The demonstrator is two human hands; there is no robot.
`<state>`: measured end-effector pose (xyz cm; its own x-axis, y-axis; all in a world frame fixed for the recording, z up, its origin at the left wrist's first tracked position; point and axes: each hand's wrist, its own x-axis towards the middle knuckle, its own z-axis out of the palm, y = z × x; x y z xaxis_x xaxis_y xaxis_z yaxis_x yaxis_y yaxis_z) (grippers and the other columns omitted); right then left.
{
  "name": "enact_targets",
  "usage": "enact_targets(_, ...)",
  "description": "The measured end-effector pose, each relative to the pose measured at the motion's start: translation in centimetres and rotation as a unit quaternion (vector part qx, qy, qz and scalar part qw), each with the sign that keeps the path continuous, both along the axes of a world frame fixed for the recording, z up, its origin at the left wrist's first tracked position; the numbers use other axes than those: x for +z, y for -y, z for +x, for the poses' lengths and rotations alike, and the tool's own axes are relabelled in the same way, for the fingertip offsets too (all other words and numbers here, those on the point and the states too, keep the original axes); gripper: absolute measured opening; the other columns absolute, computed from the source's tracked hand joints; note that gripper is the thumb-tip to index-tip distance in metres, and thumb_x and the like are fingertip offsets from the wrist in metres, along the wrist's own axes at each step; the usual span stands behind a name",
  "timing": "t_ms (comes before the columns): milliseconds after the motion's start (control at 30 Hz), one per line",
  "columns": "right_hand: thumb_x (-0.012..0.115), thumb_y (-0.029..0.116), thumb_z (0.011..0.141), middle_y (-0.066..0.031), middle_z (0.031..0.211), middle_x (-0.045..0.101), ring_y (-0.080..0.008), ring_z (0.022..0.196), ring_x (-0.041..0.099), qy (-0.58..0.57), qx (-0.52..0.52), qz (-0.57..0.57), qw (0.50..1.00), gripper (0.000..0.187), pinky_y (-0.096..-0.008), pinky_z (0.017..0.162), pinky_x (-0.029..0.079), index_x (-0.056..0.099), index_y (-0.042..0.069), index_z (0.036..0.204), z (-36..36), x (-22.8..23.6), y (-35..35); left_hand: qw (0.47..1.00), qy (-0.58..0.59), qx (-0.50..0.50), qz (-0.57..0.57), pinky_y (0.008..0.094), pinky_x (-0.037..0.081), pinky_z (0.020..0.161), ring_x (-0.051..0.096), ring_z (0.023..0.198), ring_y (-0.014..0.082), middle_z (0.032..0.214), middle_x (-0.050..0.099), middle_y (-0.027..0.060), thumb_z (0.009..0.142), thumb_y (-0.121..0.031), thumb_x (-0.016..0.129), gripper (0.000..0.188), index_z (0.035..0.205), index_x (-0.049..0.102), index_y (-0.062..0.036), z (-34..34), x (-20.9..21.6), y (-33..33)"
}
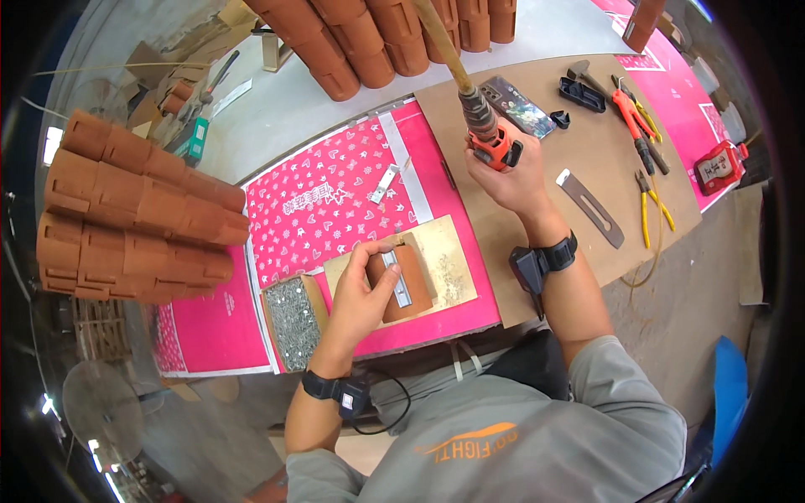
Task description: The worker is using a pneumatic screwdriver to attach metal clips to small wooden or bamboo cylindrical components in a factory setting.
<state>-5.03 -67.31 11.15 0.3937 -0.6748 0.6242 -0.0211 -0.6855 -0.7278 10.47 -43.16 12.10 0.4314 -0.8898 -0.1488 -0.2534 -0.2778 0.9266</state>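
Note:
My left hand [366, 287] is closed round a short reddish-brown tube piece [416, 281] lying on a pale wooden board [454, 268]. The thumb presses a narrow silver metal strip [397, 282] against the top of that piece. Farther up and to the right, my right hand [513, 174] grips a red-and-black air screwdriver [491, 138]. A tan hose [442, 46] runs from the tool toward the top edge; the tool's working tip cannot be made out. Beside my left hand stands an open box of small screws [294, 327].
Stacked brown tubes stand at the left [142, 214] and far edge [369, 42]. A loose metal bracket [385, 184] lies on the pink sheet. On the brown cardboard are a phone [519, 106], slotted blade [590, 209], pliers [647, 210] and hammer [587, 77]. A red bottle [719, 167] sits far right.

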Motion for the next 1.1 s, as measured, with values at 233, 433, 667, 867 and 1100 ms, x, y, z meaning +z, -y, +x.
enact_targets(233,0.078,0.007,0.068,-0.0105,0.075,0.067,-0.0229,0.062,0.062,0.019,0.011,0.015,1.0,0.027,-0.032,0.062,0.052,0.068,0.003,0.093,0.2,0.0,-0.1,0.996,-0.093,-0.009,0.002,0.0287,0.042,0.099,0.053,0.109,0.0115,0.113,0.059,0.0038,0.095,-0.005,0.064,0.031,0.124,0.053,-0.0037,0.8,-0.9,0.1)
enact_targets(433,0.078,0.007,0.067,-0.0103,0.076,0.068,-0.0229,0.063,0.064,0.011,0.004,0.006,1.0,0.027,-0.032,0.063,0.052,0.068,0.003,0.092,0.0,0.1,-0.3,0.993,-0.118,0.01,-0.018,0.0322,0.041,0.104,0.053,0.118,0.0152,0.123,0.057,0.0065,0.094,-0.007,0.066,0.036,0.127,0.051,-0.0036,0.0,-1.1,-0.5)
enact_targets(667,0.077,0.007,0.067,-0.0113,0.075,0.065,-0.0245,0.061,0.062,0.01,0.009,0.0,1.0,0.027,-0.0331,0.062,0.052,0.069,0.004,0.092,0.1,0.3,-0.2,0.998,-0.002,-0.041,-0.052,0.0385,0.034,0.113,0.045,0.132,0.0241,0.135,0.051,0.0113,0.084,-0.015,0.078,0.069,0.142,0.042,-0.0037,-0.3,-0.8,-1.7)
enact_targets(867,0.077,0.007,0.067,-0.0111,0.076,0.065,-0.0242,0.061,0.061,0.011,0.007,0.007,1.0,0.026,-0.0329,0.062,0.051,0.068,0.004,0.092,0.2,0.0,-0.1,0.997,-0.066,-0.046,-0.013,0.0373,0.033,0.112,0.044,0.131,0.0225,0.133,0.051,0.0102,0.085,-0.011,0.074,0.066,0.141,0.041,-0.0035,0.3,-0.4,-1.4)
enact_targets(1100,0.079,0.009,0.067,-0.011,0.075,0.064,-0.0244,0.061,0.061,0.008,0.001,0.002,1.0,0.026,-0.033,0.061,0.051,0.068,0.004,0.091,0.1,0.2,-0.1,0.993,-0.106,-0.041,-0.016,0.0356,0.033,0.111,0.046,0.127,0.0196,0.129,0.052,0.0084,0.087,-0.009,0.071,0.059,0.138,0.043,-0.0044,0.2,-0.4,-1.3)
